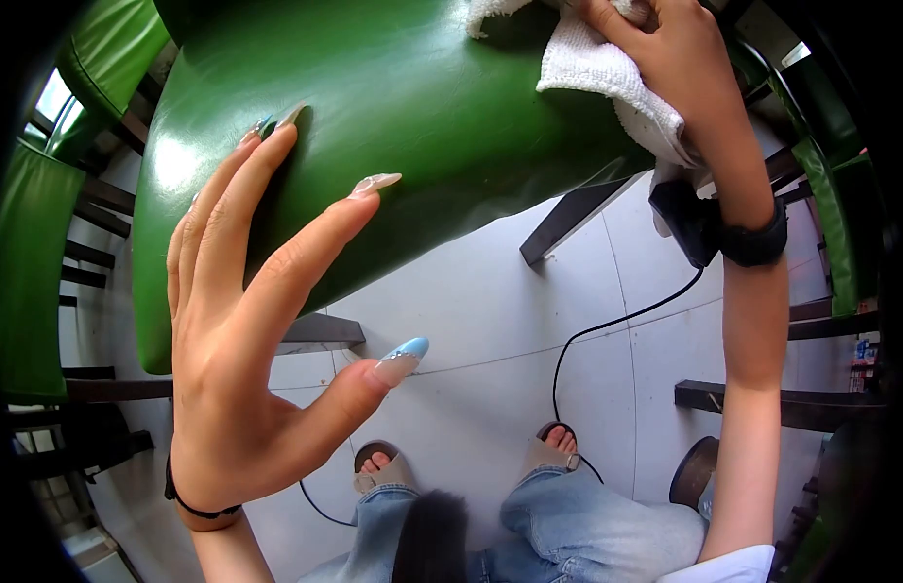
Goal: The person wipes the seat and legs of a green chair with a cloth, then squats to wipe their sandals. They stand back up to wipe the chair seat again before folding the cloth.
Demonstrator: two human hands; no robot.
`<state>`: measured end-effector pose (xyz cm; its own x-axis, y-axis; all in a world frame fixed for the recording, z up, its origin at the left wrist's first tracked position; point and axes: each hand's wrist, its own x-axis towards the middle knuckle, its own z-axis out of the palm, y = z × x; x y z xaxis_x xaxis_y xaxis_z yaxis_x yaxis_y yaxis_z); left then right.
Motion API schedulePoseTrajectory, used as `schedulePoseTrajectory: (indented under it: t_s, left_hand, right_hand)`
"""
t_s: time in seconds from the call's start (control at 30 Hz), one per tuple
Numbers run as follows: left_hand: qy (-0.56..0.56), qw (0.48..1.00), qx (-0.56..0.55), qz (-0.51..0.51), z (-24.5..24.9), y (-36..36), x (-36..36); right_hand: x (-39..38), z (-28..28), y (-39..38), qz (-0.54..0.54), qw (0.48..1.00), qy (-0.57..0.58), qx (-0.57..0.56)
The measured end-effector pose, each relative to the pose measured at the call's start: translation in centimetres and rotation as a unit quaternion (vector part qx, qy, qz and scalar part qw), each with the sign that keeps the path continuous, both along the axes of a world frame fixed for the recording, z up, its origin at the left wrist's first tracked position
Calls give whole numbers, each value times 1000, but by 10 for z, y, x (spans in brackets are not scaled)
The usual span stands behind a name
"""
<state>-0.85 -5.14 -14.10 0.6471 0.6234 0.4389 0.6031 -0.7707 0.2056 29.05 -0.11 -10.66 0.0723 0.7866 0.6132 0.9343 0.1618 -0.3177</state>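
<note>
A green padded chair seat (422, 126) with a glossy surface fills the upper middle of the head view. My left hand (242, 321) is at the seat's left side, fingers stretched out and thumb apart, with nothing in it. Its fingertips rest on or just over the green surface; contact is hard to tell. My right hand (675, 49) is at the far right of the seat, closed on a white cloth (597, 73) that is bunched under the palm and lies against the seat. Part of the right fingers is cut off by the frame's top edge.
Dark chair legs (573, 219) stand below the seat on a light tiled floor (490, 311). More green chairs (34, 272) are at the left and right. A black cable (607, 325) hangs from the right wrist's black device (704, 223) toward my sandalled feet (558, 442).
</note>
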Motion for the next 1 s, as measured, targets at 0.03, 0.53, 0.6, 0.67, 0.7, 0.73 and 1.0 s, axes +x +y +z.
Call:
schedulePoseTrajectory:
  t_s: [0.03,0.53,0.6,0.67,0.7,0.73,1.0]
  left_hand:
    - [-8,1000,-5,-6,0,0,-1]
    - [-30,978,-149,-144,2,0,-27]
    - [-40,976,-162,-137,2,-1,-27]
    - [-32,977,-164,-131,3,-3,-27]
    - [-28,978,-164,-127,4,-4,-26]
    - [-32,978,-164,-127,3,-4,-26]
    - [-24,985,-135,-105,2,-7,-20]
  right_hand:
    - [-2,1,-1,-13,1000,2,-17]
    - [-79,6,-6,272,952,-121,74]
    - [-97,3,2,318,932,-150,91]
    - [-106,-3,13,336,925,-140,113]
    - [-107,-4,15,344,926,-112,105]
    - [-106,-3,15,340,930,-98,102]
    - [-37,5,26,148,985,-84,11]
